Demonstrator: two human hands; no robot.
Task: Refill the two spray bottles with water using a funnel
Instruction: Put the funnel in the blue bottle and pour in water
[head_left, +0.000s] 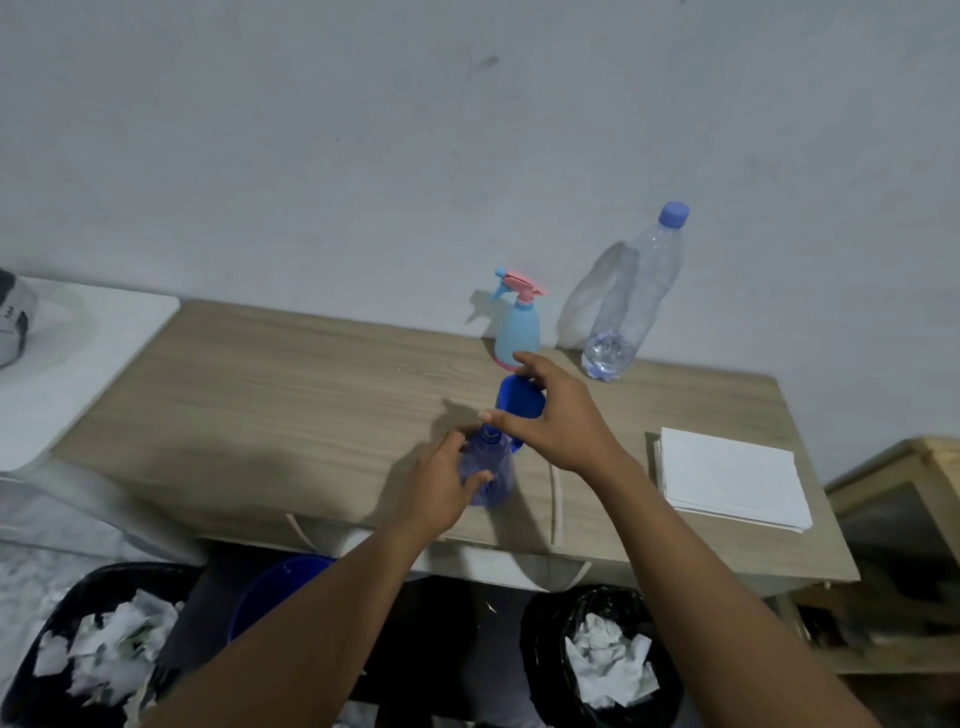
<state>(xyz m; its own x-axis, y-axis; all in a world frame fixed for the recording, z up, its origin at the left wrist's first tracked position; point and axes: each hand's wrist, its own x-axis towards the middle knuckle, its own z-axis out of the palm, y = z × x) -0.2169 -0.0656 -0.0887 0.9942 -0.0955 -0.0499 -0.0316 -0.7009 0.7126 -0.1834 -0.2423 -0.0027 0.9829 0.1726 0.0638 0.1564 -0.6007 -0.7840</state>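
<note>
We read the step in hand as seating the funnel: the right hand (563, 426) brings the blue funnel (519, 397) to the purple spray bottle (498, 470), which the left hand (441, 483) steadies on the table (260, 395).

Right fingers: spread wide. The thumb (496, 415) runs under the funnel bowl and the forefinger (524, 359) reaches over its far rim, so the bowl sits between them. The palm hides the actual contact, but the funnel is tilted with its mouth up and nothing else supports it, so we judge that this hand carries it.

Left fingers: curled round the bottle body below the shoulder, thumb on the near face. The grip is closed on the bottle.

The funnel sits just beside and slightly beyond the bottle neck (488, 432). The neck appears uncapped. We cannot tell whether the spout has entered it.

The next move calls for:
- righting the funnel so that the spout points straight down;
- lowering the spout into the neck while the left hand keeps the bottle upright;
- freeing the right hand for the water.

Further out, the light-blue spray bottle (517, 332), trigger head fitted, stands against the wall just beyond the right hand. Beside it stands the capped clear water bottle (628, 306), water visible only near its base. A stack of white paper (732, 478) lies to the right.
</note>
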